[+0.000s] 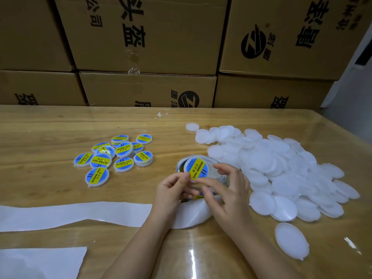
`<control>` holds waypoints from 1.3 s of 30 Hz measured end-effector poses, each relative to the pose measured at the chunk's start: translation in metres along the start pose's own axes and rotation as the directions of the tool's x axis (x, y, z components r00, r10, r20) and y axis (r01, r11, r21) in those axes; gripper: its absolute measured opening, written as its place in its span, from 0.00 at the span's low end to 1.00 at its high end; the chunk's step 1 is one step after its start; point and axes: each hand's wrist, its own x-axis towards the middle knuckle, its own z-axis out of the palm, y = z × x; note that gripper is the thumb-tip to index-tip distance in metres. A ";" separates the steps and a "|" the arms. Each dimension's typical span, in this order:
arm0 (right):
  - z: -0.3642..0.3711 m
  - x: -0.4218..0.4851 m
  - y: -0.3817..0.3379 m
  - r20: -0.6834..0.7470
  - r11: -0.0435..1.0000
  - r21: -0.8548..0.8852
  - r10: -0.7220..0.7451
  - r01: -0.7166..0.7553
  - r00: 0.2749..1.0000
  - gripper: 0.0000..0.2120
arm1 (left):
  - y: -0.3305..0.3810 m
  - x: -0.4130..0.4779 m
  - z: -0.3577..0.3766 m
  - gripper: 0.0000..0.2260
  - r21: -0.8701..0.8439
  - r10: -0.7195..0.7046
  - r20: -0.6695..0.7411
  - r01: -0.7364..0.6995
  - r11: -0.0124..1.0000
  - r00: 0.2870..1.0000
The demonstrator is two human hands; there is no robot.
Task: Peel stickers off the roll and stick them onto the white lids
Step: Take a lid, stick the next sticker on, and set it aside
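Note:
My left hand [173, 188] and my right hand [227, 188] meet at the table's middle, both holding a white lid [196, 168] that carries a blue and yellow round sticker. The sticker roll [181, 165] sits right behind and under the hands, mostly hidden. Its empty white backing strip [80, 215] trails off to the left. A big heap of plain white lids [281, 168] lies to the right, with one single lid [290, 240] nearer to me. Several stickered lids [114, 156] are grouped at the left.
Stacked cardboard boxes [151, 47] form a wall along the far edge of the glossy wooden table [50, 127]. Another white paper piece [40, 262] lies at the near left. A small white scrap [161, 114] rests near the far edge.

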 end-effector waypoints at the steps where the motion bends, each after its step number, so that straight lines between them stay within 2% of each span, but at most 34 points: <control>1: 0.000 0.000 0.001 -0.012 1.000 0.002 0.008 -0.008 1.000 0.10 | 0.000 0.000 0.000 0.10 0.004 0.001 -0.001 -0.001 1.000 1.000; 8: -0.004 0.002 0.004 -0.062 0.993 0.013 0.117 -0.117 0.991 0.13 | -0.001 0.002 -0.002 0.11 -0.028 -0.004 0.018 0.004 1.000 1.000; 16: -0.006 0.003 0.003 -0.041 0.989 0.023 0.148 -0.147 0.988 0.15 | -0.003 0.000 -0.001 0.11 -0.003 -0.042 0.131 0.043 0.999 0.990; 23: -0.004 0.000 0.002 0.026 0.997 0.032 0.067 -0.068 0.997 0.16 | -0.002 -0.003 0.001 0.11 0.011 -0.051 0.200 0.050 0.999 0.978; 31: -0.005 0.000 -0.008 0.064 0.999 0.049 -0.012 0.009 0.998 0.15 | -0.002 -0.002 0.000 0.10 -0.021 -0.042 0.178 0.046 0.999 0.983; 39: -0.007 0.001 -0.004 -0.018 0.997 0.053 -0.055 0.056 0.998 0.12 | -0.004 0.000 -0.003 0.12 -0.044 -0.044 0.141 0.050 0.998 0.989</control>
